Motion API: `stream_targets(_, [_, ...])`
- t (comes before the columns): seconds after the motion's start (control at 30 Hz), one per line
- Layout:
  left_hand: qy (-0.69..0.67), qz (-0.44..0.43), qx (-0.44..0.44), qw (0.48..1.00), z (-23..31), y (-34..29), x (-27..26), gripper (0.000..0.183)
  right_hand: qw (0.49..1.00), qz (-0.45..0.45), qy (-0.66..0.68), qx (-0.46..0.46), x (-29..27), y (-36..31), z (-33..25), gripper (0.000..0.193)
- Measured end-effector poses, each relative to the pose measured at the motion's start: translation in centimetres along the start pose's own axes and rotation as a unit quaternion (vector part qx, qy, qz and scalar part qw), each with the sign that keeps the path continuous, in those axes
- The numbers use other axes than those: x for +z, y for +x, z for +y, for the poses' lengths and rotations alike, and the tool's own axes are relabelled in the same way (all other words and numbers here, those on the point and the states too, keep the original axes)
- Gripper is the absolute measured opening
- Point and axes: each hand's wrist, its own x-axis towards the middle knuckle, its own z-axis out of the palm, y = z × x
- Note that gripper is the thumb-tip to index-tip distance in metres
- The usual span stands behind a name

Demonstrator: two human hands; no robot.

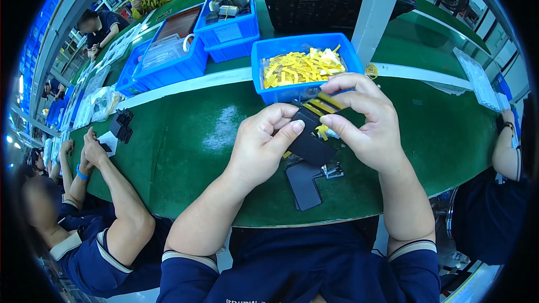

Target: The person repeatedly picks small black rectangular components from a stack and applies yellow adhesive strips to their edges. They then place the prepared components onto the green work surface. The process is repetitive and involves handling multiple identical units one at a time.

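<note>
Jutting from left grip [255, 145], black piece [310, 147]

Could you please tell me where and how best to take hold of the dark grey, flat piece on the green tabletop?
Probably grip the dark grey, flat piece by its long side edges, coming from the near side: its broad near part lies uncovered, while the flat black rectangular piece in the left hand is held close to its far end.

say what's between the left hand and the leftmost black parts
Head view: a whitish patch on the green tabletop lies between the left hand and the leftmost black parts.
</note>
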Motion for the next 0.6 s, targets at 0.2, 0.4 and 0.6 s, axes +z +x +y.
stream_targets(0.2, [-0.061, -0.091, -0.042, 0.993, -0.2, 0.5, -1.3, 0.015, 0.996, -0.014, 0.084, -0.010, -0.7, 0.3, 1.3, 0.014])
stream_targets(0.4, [-0.077, -0.011, 0.102, 0.992, -0.7, 0.6, -0.2, 0.016, 0.958, 0.005, 0.194, 0.212, -0.4, 0.0, 2.2, 0.007])
stream_targets(0.6, [-0.026, 0.004, 0.051, 0.998, -0.8, 0.4, -0.3, 0.018, 0.933, -0.007, 0.251, 0.258, 1.1, -0.6, 1.0, 0.008])
